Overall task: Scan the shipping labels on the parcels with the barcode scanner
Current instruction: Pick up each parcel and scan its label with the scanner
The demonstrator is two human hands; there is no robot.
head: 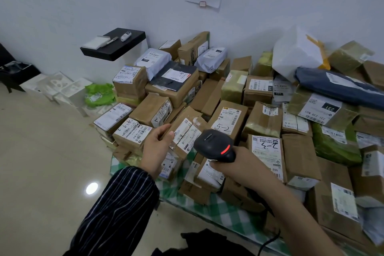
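White wall [83,6] behind, parcels [264,118] heaped on a green checked cloth [220,208]. I see my left hand [158,141] gripping one end of a brown parcel [176,124], its label [186,134] facing up. My right hand [234,162] is wrapped round the barcode scanner [214,145], red light on, just beside that label.

Cardboard parcels [224,97] crowd edge to edge with hardly a gap, so the way in is from above or from the tiled floor [52,151] on the left. A black wall shelf [116,45] juts over the far-left corner. A white bag [295,52] and a blue mailer [336,87] rise high at the right rear.
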